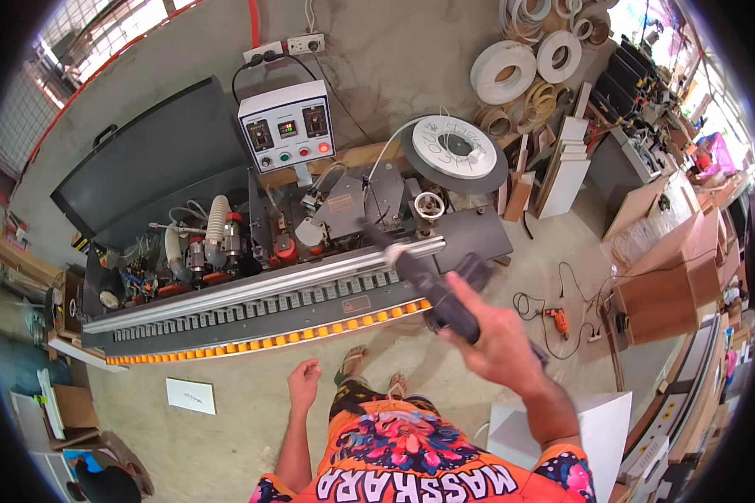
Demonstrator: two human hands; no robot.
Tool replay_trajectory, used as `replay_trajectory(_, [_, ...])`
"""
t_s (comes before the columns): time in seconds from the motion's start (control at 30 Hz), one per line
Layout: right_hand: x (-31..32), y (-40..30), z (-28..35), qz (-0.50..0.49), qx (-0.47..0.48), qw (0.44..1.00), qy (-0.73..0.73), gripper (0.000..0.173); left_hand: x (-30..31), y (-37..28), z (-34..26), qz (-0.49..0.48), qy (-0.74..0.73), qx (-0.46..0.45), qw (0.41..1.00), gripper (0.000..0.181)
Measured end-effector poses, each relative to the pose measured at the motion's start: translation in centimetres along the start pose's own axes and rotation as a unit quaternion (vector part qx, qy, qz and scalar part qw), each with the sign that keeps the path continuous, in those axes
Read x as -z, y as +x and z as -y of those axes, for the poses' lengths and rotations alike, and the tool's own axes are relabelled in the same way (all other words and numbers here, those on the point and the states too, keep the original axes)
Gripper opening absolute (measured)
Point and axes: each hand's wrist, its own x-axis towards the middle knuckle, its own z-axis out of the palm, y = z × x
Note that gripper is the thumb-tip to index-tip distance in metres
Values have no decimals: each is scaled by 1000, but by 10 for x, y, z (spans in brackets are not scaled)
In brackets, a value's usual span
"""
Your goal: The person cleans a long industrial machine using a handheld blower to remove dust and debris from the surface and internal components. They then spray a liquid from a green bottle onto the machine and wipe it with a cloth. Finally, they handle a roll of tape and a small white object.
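My right hand (497, 339) grips a black handheld power tool (437, 295) with a long nozzle-like front. Motion blur hides its exact kind. The tool is held over the right end of an edge banding machine (327, 311), its tip towards the metal guide rail (277, 278). My left hand (304, 383) hangs in front of the machine, fingers curled in and nothing seen in them. On the machine's turntable lies a white roll of edge banding (428, 151) with handwriting on it, its strip running into the feed. A small handwheel (429, 205) stands beside it.
The control box (286, 126) has a lit display and red lamp. The machine's long cover (145, 163) stands raised. An orange corded drill (559, 322) and loose cable lie on the floor at right. A white panel (190, 395) lies at left; a white cabinet (604, 427) stands near my right arm.
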Motion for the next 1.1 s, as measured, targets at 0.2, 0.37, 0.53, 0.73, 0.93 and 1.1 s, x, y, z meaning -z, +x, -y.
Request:
replay_trajectory(0.2, [-49, -9, 32, 213, 100, 936, 263, 79, -21, 8, -99, 35, 61, -228, 971, 35])
replay_trajectory(0.37, [-75, -78, -26, 91, 68, 964, 241, 74, 13, -9, -48, 191, 206, -6, 960, 38])
replay_trajectory(0.53, [2, -183, -106, -78, -150, 984, 54, 77, 59, -102, 40, 115, 104, 238, 959, 36])
replay_trajectory(0.73, [19, -218, -130, -299, -217, 928, 34, 69, 33, -32, 14, 133, 222, -8, 966, 38])
replay_trajectory(0.93, [-12, -227, -103, -212, -259, 906, 257, 67, -16, -25, -119, 235, 106, -98, 961, 46])
replay_trajectory(1.1, [-43, -231, -96, -231, -228, 942, 85, 69, 39, -107, -35, 187, 94, -16, 978, 51])
